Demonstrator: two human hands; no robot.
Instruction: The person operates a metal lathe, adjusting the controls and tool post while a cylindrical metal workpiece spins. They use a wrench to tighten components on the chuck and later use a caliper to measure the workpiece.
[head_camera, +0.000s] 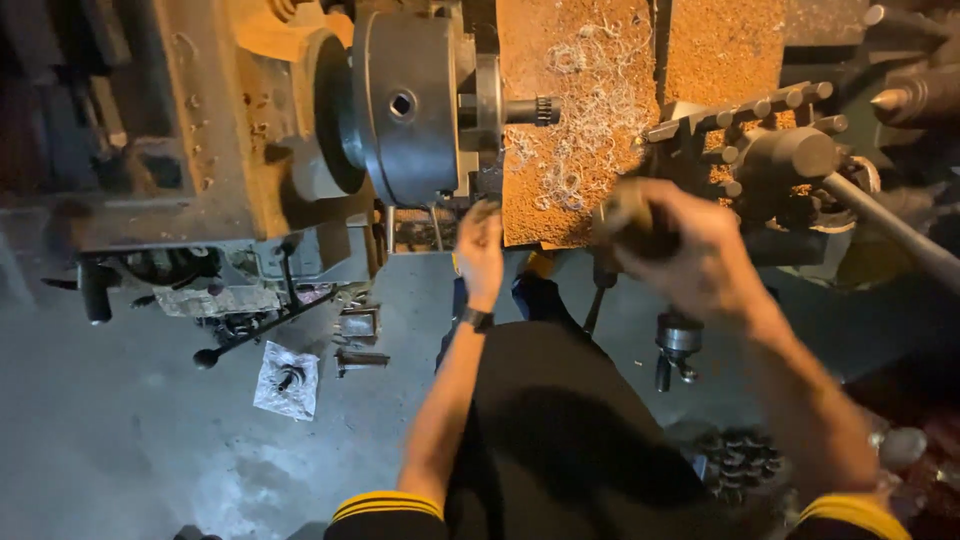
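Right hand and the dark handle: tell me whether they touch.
Touching. The head view shows the right hand wrapped around the dark handle, fingers closed over it with no gap. The left hand is apart from it, near the chuck.

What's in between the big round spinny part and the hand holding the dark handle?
Between the round chuck and the right hand, the head view shows a small toothed workpiece and a rusty tray strewn with curly metal shavings.

Both arms outstretched — left hand loosely curled, wrist banded — right hand closed in a blurred fist
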